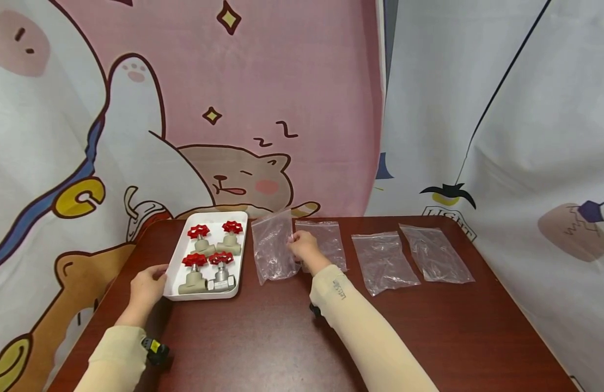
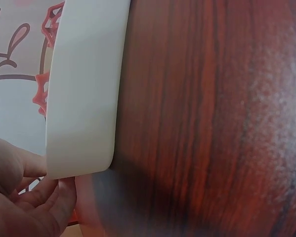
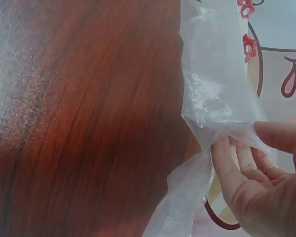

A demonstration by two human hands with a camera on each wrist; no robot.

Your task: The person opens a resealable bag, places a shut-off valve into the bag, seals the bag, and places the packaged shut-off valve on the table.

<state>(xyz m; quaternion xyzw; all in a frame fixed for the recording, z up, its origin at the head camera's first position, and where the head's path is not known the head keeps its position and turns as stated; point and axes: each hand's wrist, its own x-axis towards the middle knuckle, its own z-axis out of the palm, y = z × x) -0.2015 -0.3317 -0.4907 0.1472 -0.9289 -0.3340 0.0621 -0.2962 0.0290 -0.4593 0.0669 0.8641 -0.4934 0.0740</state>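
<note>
At the far left of the table, my left hand (image 1: pixel 147 287) grips the left edge of a white tray (image 1: pixel 203 296), its thumb by the rim and fingers against the wall (image 2: pixel 83 113). In the tray lie three beige valves (image 1: pixel 193 282) and one silver metal valve (image 1: pixel 222 280), each with a red handwheel. My right hand (image 1: pixel 307 250) pinches the right edge of a clear zip bag (image 1: pixel 271 245) just right of the tray. That bag looks flat, with its zip end toward the back and part of it lifted in the right wrist view.
Behind my right hand lies a second clear bag (image 1: pixel 326 239), partly overlapped. Two more clear bags, one nearer (image 1: pixel 384 261) and one farther right (image 1: pixel 436 253), lie flat on the dark red-brown table (image 1: pixel 262 337). A cartoon-printed cloth (image 1: pixel 306 81) hangs along the table's back edge.
</note>
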